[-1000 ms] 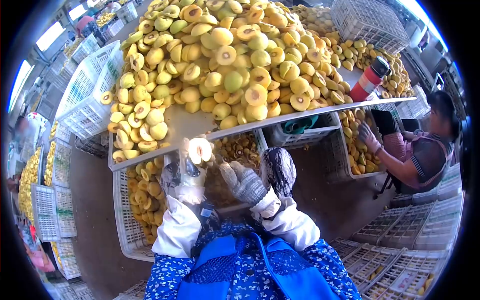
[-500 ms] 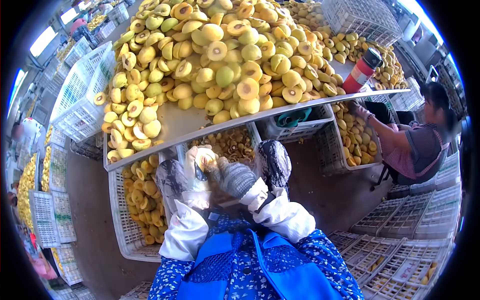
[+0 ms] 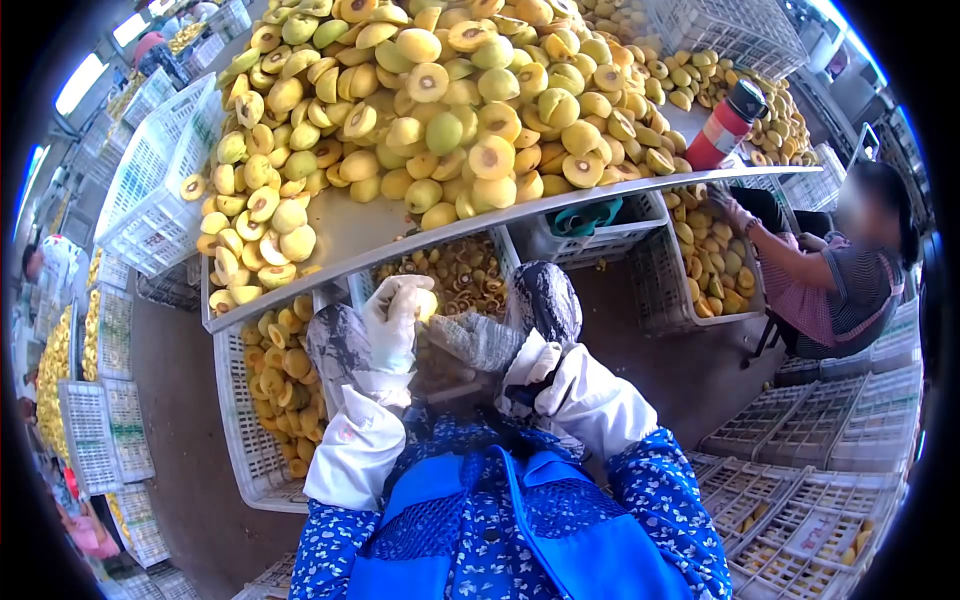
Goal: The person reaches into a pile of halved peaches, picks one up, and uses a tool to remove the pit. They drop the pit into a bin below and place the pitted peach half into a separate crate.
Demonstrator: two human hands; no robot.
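My left hand (image 3: pixel 393 322), in a white glove, is raised with its fingers closed around a yellow peach half (image 3: pixel 426 304). My right hand (image 3: pixel 478 341), in a grey knitted glove, lies just to the right with its fingertips close to the fruit. Its fingers are pressed together, and whatever they hold is hidden. Below the table edge, a crate of peach scraps and pits (image 3: pixel 452 283) stands just beyond both hands. Peach halves, some with brown pit centres, form a large heap (image 3: pixel 440 130) on the metal table (image 3: pixel 350 240).
A white crate of peach halves (image 3: pixel 232 420) stands by my left leg. At the right, a seated co-worker (image 3: pixel 835 280) reaches to another full crate (image 3: pixel 660 300). A red bottle (image 3: pixel 722 130) stands on the table. Stacked crates (image 3: pixel 800 520) fill the lower right.
My left hand has risen slightly and turned, so the peach half's cut face no longer shows. My right hand has moved a little right, its fingers now pointing left. The view has shifted slightly.
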